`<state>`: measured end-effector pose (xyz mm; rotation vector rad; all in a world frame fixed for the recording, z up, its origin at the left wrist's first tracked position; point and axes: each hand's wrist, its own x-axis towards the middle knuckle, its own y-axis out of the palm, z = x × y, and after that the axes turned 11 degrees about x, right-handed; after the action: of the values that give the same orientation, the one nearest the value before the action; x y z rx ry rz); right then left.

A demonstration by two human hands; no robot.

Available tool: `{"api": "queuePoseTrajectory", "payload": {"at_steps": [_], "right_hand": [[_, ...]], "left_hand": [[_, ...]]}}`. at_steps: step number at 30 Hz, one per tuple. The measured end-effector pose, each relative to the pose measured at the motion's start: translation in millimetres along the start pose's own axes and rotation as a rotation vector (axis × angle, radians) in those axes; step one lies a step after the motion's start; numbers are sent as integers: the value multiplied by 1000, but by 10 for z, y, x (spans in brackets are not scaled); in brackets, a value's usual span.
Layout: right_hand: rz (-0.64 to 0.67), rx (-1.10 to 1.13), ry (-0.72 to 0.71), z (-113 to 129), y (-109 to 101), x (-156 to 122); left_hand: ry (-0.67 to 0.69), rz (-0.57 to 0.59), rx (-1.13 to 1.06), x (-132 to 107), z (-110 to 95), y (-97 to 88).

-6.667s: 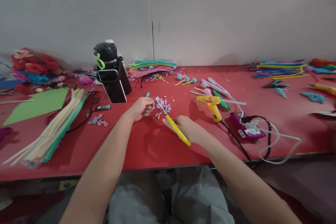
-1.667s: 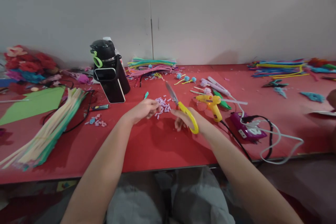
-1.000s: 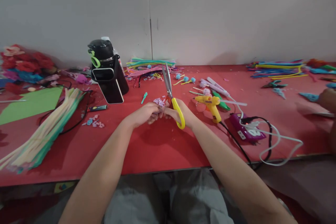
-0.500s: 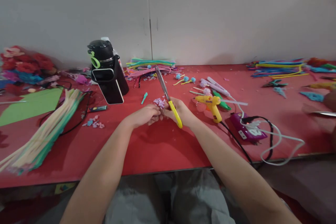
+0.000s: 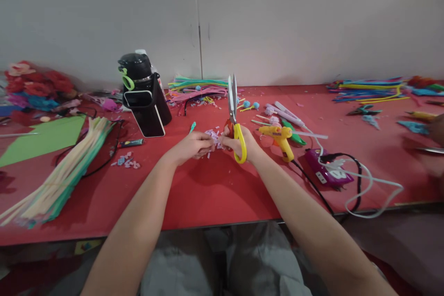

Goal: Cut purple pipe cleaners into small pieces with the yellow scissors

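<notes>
My right hand (image 5: 250, 144) holds a pair of scissors (image 5: 239, 145) with yellow handles, the blades pointing up and away and slightly apart. Its thumb and fingers also come together close to a small heap of lilac cut bits (image 5: 211, 135) on the red table. From the other side my left hand (image 5: 194, 145) reaches the same heap, fingers curled and pinched; whatever lies in them is too small to make out. A teal-green small piece (image 5: 193, 126) lies just beyond the left hand.
A yellow glue gun (image 5: 277, 136) and a purple power strip (image 5: 326, 169) with loose cables lie right. A black holder (image 5: 163, 106) with bottle and phone stands back left, near a pale pipe-cleaner bundle (image 5: 69, 171). Another person's hand (image 5: 437, 129) shows at the right edge.
The scissors have swung from leaning left to nearly upright in my right hand. My fingers have parted slightly, and more of the lilac bits show between them.
</notes>
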<state>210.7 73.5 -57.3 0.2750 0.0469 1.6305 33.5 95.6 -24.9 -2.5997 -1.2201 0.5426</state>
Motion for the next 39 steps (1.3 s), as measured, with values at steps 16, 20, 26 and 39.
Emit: {"api": "queuePoseTrajectory", "payload": {"at_steps": [16,20,26,39], "right_hand": [[123,-546,122,147,-106,-203],[143,-758,82,184,-72,-243],[170,-793,35,168,-20,-254],[167,-900,110,262,88,-332]], "left_hand": [[340,-764,-182,79,119,-236],[380,-777,-211,63,126,-247],[396,-764,-110,80,139,-216],[380,-732,139,93,165,-176]]}}
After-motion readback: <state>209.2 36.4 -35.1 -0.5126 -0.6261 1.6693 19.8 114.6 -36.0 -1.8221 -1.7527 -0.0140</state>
